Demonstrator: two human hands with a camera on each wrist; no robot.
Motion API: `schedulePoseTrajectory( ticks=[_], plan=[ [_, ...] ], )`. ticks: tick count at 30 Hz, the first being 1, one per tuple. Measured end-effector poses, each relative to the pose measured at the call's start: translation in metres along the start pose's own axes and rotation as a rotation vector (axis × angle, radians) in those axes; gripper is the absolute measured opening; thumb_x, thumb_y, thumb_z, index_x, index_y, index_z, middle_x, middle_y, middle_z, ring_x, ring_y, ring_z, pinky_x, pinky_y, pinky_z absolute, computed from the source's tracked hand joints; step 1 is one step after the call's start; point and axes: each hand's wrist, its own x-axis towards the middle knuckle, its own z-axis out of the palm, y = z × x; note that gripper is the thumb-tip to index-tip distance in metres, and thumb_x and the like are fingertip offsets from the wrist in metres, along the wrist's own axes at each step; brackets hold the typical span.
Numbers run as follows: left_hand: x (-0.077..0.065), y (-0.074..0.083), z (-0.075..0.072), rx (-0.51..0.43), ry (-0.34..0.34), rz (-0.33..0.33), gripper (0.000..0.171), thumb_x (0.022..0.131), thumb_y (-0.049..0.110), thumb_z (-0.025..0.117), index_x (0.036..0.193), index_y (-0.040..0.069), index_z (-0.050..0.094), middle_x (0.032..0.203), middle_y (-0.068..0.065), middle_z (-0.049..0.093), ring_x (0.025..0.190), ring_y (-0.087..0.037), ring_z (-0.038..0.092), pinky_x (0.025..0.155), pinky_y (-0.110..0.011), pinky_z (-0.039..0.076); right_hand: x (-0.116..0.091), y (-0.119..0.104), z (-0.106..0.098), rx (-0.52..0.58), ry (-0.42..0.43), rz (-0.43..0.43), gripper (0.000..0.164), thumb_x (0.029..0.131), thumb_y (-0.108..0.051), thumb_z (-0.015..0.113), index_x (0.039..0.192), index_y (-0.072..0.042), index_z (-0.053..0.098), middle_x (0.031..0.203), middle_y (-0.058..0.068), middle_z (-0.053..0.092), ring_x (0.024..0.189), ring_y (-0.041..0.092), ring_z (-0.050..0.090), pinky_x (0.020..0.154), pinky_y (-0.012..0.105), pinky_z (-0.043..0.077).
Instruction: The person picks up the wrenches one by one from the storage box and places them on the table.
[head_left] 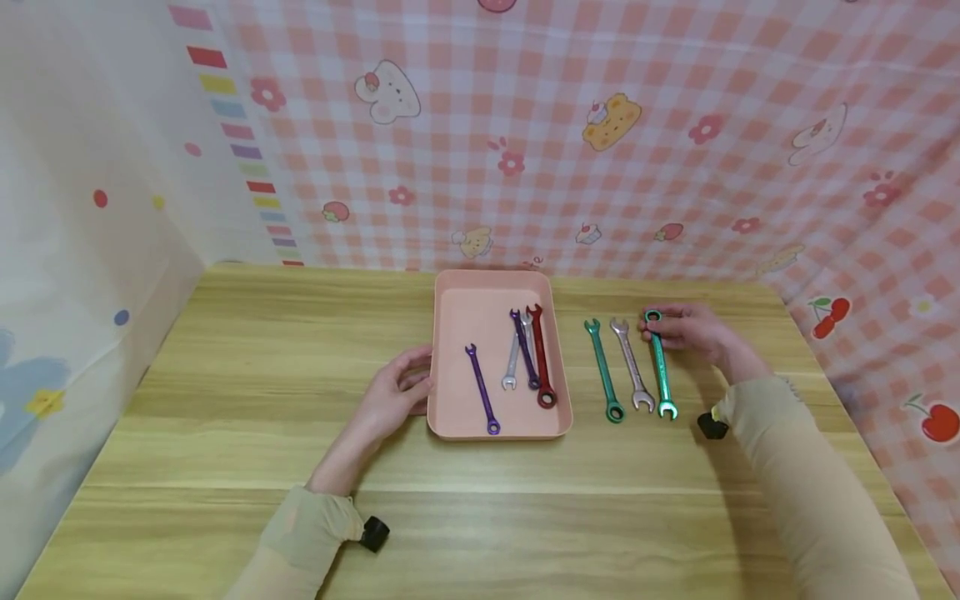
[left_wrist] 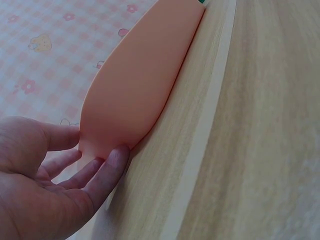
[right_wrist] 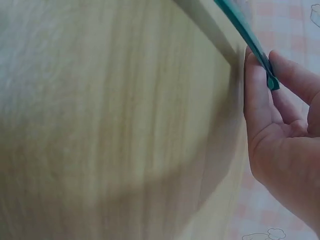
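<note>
On the table's right side, my right hand (head_left: 686, 327) pinches the ring end of a shiny green wrench (head_left: 660, 362) between thumb and fingers. The right wrist view shows this green wrench (right_wrist: 250, 42) at my fingertips, raised off the wood. Just left of it lie a pink-silver wrench (head_left: 632, 365) and another green wrench (head_left: 603, 367). My left hand (head_left: 393, 392) rests its fingertips against the left outer wall of a pink tray (head_left: 453, 333). Inside the tray are a red wrench (head_left: 542, 354), a silver wrench (head_left: 513, 360) and purple wrenches (head_left: 483, 387), some overlapping.
The wooden table (head_left: 480, 533) runs back to a pink checked cloth (head_left: 450, 167) hung behind it. More patterned cloth hangs at both sides. A small black device (head_left: 375, 533) sits at my left wrist and a similar black device (head_left: 712, 425) at my right.
</note>
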Motion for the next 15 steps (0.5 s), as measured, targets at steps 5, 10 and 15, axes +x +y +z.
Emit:
schedulePoseTrajectory(
  ticks=[5, 10, 15],
  plan=[
    [0.0, 0.0, 0.002, -0.015, -0.002, -0.016, 0.057, 0.106, -0.003, 0.052, 0.161, 0.003, 0.037, 0.161, -0.026, 0.044, 0.144, -0.044, 0.051, 0.092, -0.032, 0.066, 0.0, 0.002, 0.002, -0.143, 0.068, -0.007, 0.039, 0.107, -0.011, 0.058, 0.144, 0.001, 0.055, 0.094, -0.02, 0.076, 0.09, -0.006, 0.071, 0.078, 0.014, 0.061],
    [0.001, 0.0, 0.001, -0.01, 0.0, -0.015, 0.058, 0.106, -0.003, 0.052, 0.161, 0.004, 0.037, 0.162, -0.026, 0.044, 0.145, -0.044, 0.051, 0.093, -0.032, 0.066, 0.0, -0.003, 0.012, -0.405, 0.201, 0.005, 0.055, 0.106, -0.014, 0.061, 0.152, 0.012, 0.044, 0.115, 0.003, 0.077, 0.088, -0.012, 0.063, 0.079, 0.011, 0.058],
    [0.0, 0.0, 0.0, 0.0, -0.002, -0.013, 0.058, 0.106, -0.002, 0.051, 0.162, 0.004, 0.036, 0.162, -0.025, 0.043, 0.146, -0.044, 0.05, 0.095, -0.035, 0.065, -0.001, -0.009, 0.025, -0.604, 0.3, 0.009, 0.051, 0.103, -0.018, 0.064, 0.146, 0.008, 0.055, 0.143, 0.033, 0.058, 0.087, -0.003, 0.061, 0.074, 0.011, 0.056]
  ],
)
